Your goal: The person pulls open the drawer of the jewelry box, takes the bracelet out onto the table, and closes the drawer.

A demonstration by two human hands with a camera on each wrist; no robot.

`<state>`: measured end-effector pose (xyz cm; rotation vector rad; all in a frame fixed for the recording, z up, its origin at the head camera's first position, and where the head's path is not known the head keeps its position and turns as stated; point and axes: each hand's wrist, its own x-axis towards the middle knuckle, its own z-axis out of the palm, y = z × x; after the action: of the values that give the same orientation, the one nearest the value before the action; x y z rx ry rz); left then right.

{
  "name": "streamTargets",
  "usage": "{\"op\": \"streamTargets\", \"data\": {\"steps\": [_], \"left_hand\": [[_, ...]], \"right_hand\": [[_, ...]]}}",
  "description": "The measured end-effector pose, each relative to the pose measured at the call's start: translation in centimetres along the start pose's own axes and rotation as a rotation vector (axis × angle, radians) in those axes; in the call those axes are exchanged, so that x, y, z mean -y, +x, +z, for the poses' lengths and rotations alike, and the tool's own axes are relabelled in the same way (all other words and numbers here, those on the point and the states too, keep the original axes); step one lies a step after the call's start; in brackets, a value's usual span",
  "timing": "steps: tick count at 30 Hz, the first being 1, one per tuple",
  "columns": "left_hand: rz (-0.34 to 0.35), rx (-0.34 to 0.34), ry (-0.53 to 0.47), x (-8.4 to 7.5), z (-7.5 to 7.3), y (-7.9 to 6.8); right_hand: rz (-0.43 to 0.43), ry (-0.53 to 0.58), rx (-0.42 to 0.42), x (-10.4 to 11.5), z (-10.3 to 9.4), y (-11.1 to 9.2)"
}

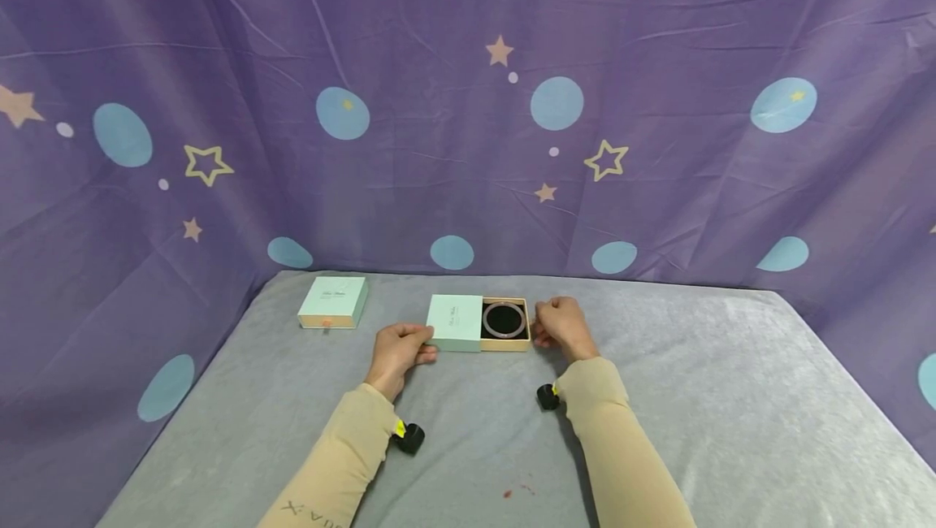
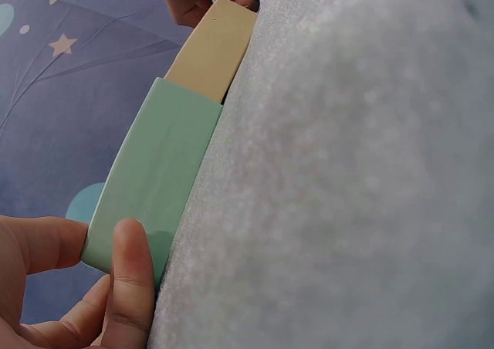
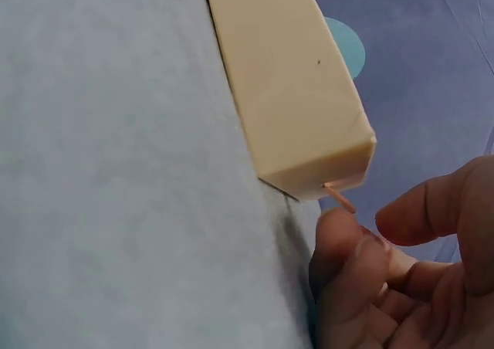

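Observation:
A mint-green drawer-style gift box [image 1: 455,322] lies on the table with its cream inner tray [image 1: 504,345] partly out to the right. In the tray a ring-shaped bangle [image 1: 504,321] rests on black padding. My left hand [image 1: 397,356] grips the left end of the green sleeve [image 2: 158,164], fingers on its edge and side. Just beyond the tray's right end is my right hand [image 1: 561,326]. In the right wrist view, its thumb and bent fingers are apart, close to a small ribbon pull [image 3: 340,198] on the tray's end.
A second mint-green box [image 1: 333,301], closed, stands at the back left of the grey cloth-covered table [image 1: 695,398], a small pull tab at its front. Behind the table hangs a purple curtain [image 1: 453,195]. Small red specks [image 1: 508,495] mark the cloth near the front.

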<state>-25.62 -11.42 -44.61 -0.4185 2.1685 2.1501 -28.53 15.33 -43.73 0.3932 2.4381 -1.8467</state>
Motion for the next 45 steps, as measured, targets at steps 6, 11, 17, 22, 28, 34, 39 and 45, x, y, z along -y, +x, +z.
{"op": "streamTargets", "data": {"steps": [6,11,17,22,28,34,39,45], "left_hand": [[-0.002,-0.006,-0.004,0.0,0.0,0.0],[0.000,-0.003,-0.003,-0.1,0.0,-0.1],[0.005,0.001,-0.001,-0.1,0.0,-0.2],[0.008,0.002,-0.008,-0.1,0.0,-0.2],[0.006,0.002,-0.007,-0.2,0.0,-0.2],[0.007,0.001,-0.012,-0.2,0.1,-0.3],[0.004,-0.002,-0.010,-0.2,0.1,-0.3],[0.006,-0.002,-0.011,-0.2,0.1,-0.3]], "right_hand": [[-0.098,-0.096,-0.053,0.6,-0.2,-0.2],[-0.175,-0.144,-0.108,0.9,-0.1,-0.1],[-0.334,-0.229,-0.152,1.3,0.2,0.0],[-0.445,-0.326,-0.172,1.8,0.5,-0.2],[-0.507,-0.368,-0.114,1.9,0.9,-0.4],[-0.542,-0.406,-0.041,2.2,1.4,-0.9],[-0.615,-0.551,-0.008,2.3,1.7,-1.2],[-0.652,-0.742,-0.006,2.5,2.0,-1.6]]}}
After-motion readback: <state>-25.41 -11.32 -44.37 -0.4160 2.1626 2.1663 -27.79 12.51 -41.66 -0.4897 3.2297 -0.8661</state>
